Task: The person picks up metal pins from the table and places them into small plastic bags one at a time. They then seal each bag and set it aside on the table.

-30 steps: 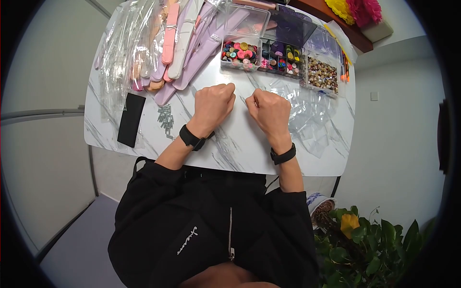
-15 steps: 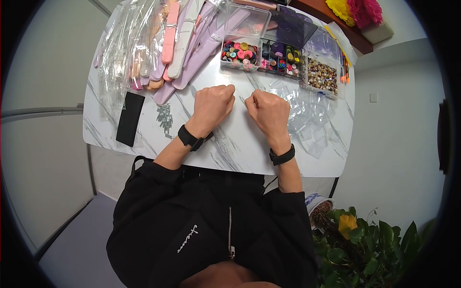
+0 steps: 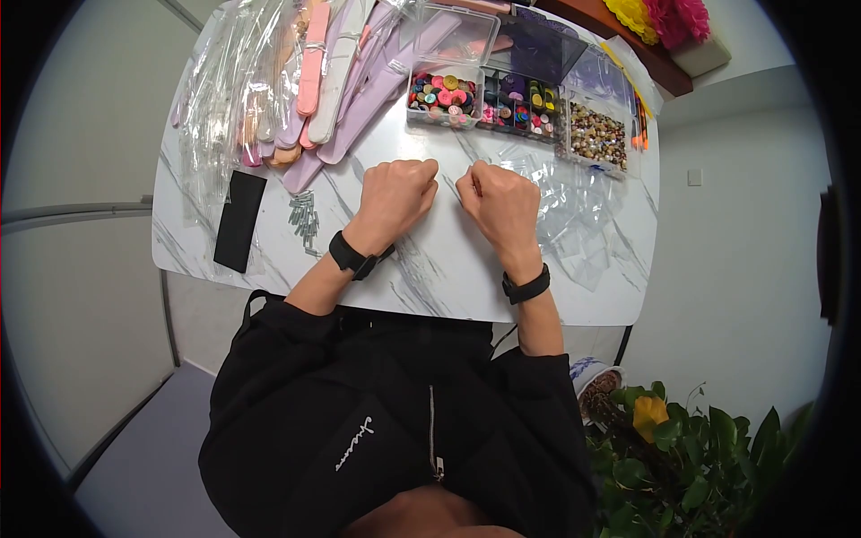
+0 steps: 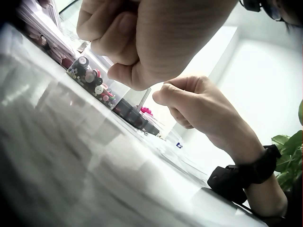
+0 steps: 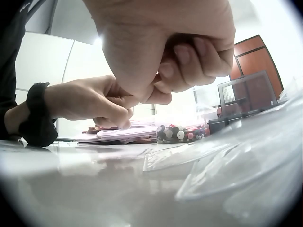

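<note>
From the head camera, both fists sit side by side at the middle of the white marble-patterned bench (image 3: 448,269). The left hand (image 3: 395,199) has its fingers curled into a fist, knuckles toward the clear plastic box of coloured buttons (image 3: 441,92). The right hand (image 3: 504,204) is balled the same way, just beside it, not touching. Clear plastic bags (image 3: 574,211) lie right of the right hand, touching its far side. Pastel strips in cellophane (image 3: 314,72) fan out at the bench's far left; a flat black rectangle (image 3: 240,221) lies near the left edge.

Over to the left wrist view: the left hand (image 4: 151,38) hangs just above the bench, fingers (image 4: 106,40) folded in; whether they pinch anything, I cannot tell. The right hand (image 4: 199,106) is opposite, also curled.

Right wrist view now: the right hand (image 5: 165,47) is clenched, fingers (image 5: 199,56) tucked under; nothing shows inside. The left hand (image 5: 90,104) rests on the bench, with the button box (image 5: 180,133) behind.
</note>
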The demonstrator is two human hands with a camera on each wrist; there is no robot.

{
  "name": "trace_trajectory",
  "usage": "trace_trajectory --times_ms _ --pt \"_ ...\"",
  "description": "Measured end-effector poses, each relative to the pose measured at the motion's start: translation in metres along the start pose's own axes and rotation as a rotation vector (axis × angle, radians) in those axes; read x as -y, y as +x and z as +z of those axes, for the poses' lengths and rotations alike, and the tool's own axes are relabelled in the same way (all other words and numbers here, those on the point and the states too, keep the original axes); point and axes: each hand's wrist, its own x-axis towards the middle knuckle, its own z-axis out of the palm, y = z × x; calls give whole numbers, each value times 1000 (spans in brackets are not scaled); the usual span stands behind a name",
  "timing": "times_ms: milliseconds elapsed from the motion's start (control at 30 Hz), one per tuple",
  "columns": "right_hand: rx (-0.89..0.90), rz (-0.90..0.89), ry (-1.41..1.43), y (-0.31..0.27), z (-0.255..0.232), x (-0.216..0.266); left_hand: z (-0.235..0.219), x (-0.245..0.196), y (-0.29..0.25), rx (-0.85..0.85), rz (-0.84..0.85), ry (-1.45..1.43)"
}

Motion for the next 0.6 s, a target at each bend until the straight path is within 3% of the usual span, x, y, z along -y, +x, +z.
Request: trace_trajectory --times_ms 600 --pt "13 17 22 -1 3 -2 3 0 1 126 -48 -88"
